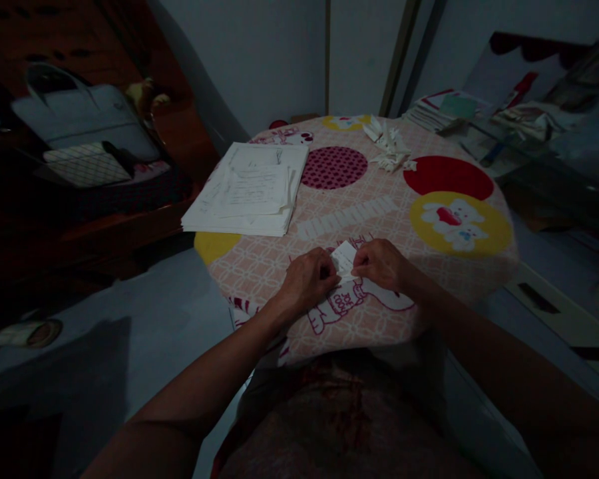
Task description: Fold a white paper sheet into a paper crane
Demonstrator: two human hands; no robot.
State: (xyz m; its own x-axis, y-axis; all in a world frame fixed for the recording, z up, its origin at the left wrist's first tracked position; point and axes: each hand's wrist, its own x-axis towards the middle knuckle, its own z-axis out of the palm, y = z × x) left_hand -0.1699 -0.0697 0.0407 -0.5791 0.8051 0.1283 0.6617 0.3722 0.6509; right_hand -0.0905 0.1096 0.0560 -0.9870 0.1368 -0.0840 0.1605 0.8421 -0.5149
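Observation:
Between my hands is a small piece of white paper (345,258) with faint writing, its lower edge looking folded. My left hand (309,274) pinches its left side, fingers curled. With thumb and fingertips, my right hand (378,263) grips the right side. Both hands rest low over the near part of a round table covered by a patterned cloth (259,266). Left of them and farther back lies a stack of written paper sheets (239,189), smaller sheets on top. A heap of folded white paper pieces (390,148) sits at the far side of the table.
A glass-topped stand (534,146) with papers and other items is close on the table's right. To the left, a wooden bench (180,133) holds a pale handbag (90,113). A slipper-like shoe (30,332) shows on the floor at left. The room is dim.

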